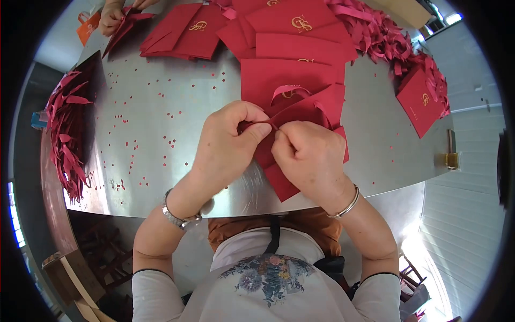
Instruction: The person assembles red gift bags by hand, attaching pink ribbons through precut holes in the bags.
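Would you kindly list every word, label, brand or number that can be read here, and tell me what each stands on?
"GS", as best I can read the interlaced letters: gold monogram on the red bag at top centre.
What looks like the same monogram: red bag at upper left and red bag at far right.
Too small to read: the print beneath these monograms.

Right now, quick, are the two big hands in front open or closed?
Left hand: closed, pinching part of a red bag.
Right hand: closed against the same bag; exactly what it grips is hidden.
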Motion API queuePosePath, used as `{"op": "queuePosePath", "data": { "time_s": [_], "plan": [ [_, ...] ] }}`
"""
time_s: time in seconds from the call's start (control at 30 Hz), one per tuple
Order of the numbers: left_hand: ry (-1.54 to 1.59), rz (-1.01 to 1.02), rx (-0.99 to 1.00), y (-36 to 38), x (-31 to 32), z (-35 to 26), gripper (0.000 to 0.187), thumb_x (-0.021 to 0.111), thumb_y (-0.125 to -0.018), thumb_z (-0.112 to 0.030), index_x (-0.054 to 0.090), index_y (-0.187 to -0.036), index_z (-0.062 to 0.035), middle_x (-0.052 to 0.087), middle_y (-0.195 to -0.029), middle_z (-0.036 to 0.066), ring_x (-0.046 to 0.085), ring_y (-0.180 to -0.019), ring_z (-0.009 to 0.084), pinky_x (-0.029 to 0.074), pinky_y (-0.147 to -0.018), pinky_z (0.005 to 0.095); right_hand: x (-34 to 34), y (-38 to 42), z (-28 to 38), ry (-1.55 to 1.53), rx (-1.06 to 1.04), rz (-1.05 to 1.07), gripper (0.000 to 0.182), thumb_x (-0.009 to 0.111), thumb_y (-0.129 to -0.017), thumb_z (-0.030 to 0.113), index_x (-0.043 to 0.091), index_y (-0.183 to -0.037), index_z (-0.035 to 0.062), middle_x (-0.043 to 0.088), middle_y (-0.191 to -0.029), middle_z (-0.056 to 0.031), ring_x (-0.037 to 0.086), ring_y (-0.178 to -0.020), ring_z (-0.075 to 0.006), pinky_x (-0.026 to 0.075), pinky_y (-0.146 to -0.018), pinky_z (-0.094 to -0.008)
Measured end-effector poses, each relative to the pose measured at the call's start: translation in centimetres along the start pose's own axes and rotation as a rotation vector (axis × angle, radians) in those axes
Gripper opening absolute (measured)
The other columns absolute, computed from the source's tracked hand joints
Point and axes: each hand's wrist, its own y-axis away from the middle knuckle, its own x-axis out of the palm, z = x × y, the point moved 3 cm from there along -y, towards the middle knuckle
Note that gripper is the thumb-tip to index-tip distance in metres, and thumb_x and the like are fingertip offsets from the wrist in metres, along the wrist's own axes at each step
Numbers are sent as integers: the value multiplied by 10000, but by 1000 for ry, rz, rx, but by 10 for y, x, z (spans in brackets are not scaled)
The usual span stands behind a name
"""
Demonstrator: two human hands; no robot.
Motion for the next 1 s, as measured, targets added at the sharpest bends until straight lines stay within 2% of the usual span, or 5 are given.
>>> {"op": "queuePosePath", "data": {
  "time_s": [0.17,0.23,0.47,0.77,1.0],
  "plan": [
    [-128,139,-75,-1,4,1,145,626,-839,75,627,-975,27,650,-969,44,580,-819,85,485,-721,227,3,4,-10,-53,100,16,217,667,-768,116,517,-617,74,553,-577,-73,577,-515,-259,449,-448,-380],
    [-142,50,45,-1,5,2,124,646,-789,38,636,-913,28,654,-905,144,634,-787,247,502,-700,326,2,5,-8,-23,113,63,202,659,-769,124,532,-620,76,563,-584,-76,585,-522,-262,456,-451,-382],
    [-145,-4,187,4,11,1,125,639,-764,87,623,-872,26,653,-928,162,647,-820,302,517,-722,340,-10,-13,1,106,21,282,167,636,-764,157,588,-628,71,620,-621,-92,628,-560,-271,488,-473,-383],
    [-38,44,239,-1,-3,-13,90,630,-894,-35,667,-954,21,648,-883,79,597,-766,121,477,-670,248,-9,-6,0,27,-53,78,167,654,-803,110,533,-694,74,550,-621,-74,586,-560,-258,462,-483,-376],
    [64,183,-3,-16,-14,-6,169,597,-910,-92,706,-978,17,649,-762,-8,524,-681,40,429,-596,215,-7,1,2,41,-142,27,215,685,-787,101,502,-678,74,526,-620,-68,563,-560,-251,448,-482,-368]
  ]
}}
